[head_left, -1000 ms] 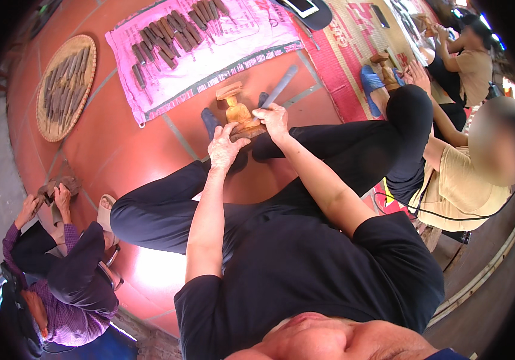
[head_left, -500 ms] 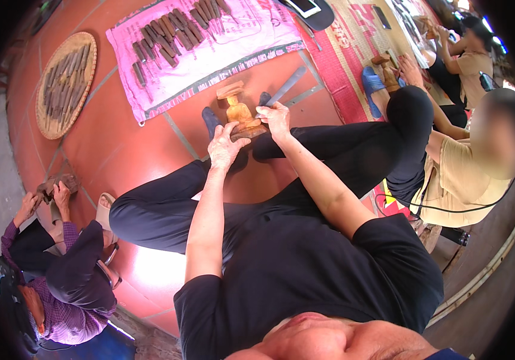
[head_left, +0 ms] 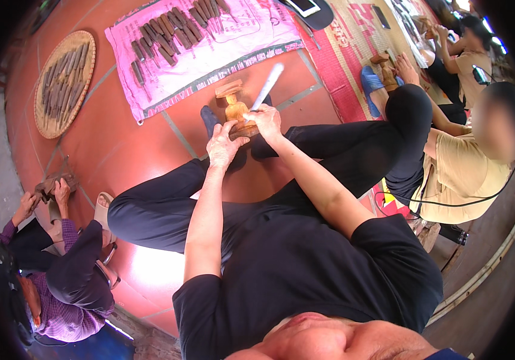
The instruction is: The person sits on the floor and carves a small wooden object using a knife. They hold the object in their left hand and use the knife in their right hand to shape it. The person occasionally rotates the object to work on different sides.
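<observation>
Right fingers [head_left: 256,116], gripping blade [head_left: 267,86], shifted inward; left fingers [head_left: 228,127] hold carving's [head_left: 235,110] edge beside tiles [head_left: 125,150].

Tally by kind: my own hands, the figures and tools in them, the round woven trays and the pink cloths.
Hands: 2 (left hand, right hand)
Figure in hand: 1
Tool in hand: 1
Tray: 1
Pink cloth: 1
Total: 6
</observation>
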